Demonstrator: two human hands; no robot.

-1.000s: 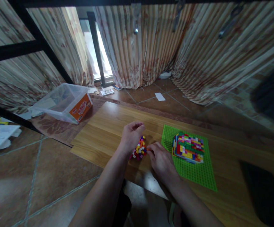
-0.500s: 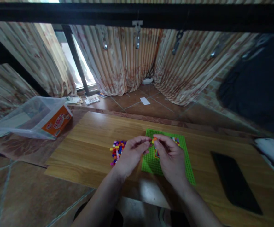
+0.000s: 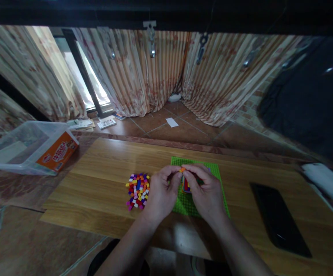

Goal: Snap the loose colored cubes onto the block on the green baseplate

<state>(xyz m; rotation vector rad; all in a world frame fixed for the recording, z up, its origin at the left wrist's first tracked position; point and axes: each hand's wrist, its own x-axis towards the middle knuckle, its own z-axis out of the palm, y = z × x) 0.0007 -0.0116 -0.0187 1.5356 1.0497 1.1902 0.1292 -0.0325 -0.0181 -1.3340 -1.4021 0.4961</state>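
Above a green studded baseplate (image 3: 187, 207), the fingertips of both my hands meet at a small orange building brick (image 3: 182, 169). My left hand (image 3: 163, 191) pinches it from the left, thumb and forefinger closed. From the other side my right hand (image 3: 208, 189) grips it with thumb and forefinger. Under my right hand, a layered block of coloured bricks (image 3: 186, 187) stands on the baseplate, partly covered. Left of my left hand lies a pile of loose multicoloured bricks (image 3: 138, 189) on the wooden table (image 3: 91, 184).
A black flat object (image 3: 279, 218) lies on the table's right side. On the left stands a clear plastic bin (image 3: 25, 145) with an orange label. Beyond the table are patterned curtains (image 3: 137, 76) and a white paper (image 3: 172, 122) on the tiled floor.
My left fingertips have come together with the right ones at the orange brick. The view has shifted slightly, and more of the loose brick pile shows.
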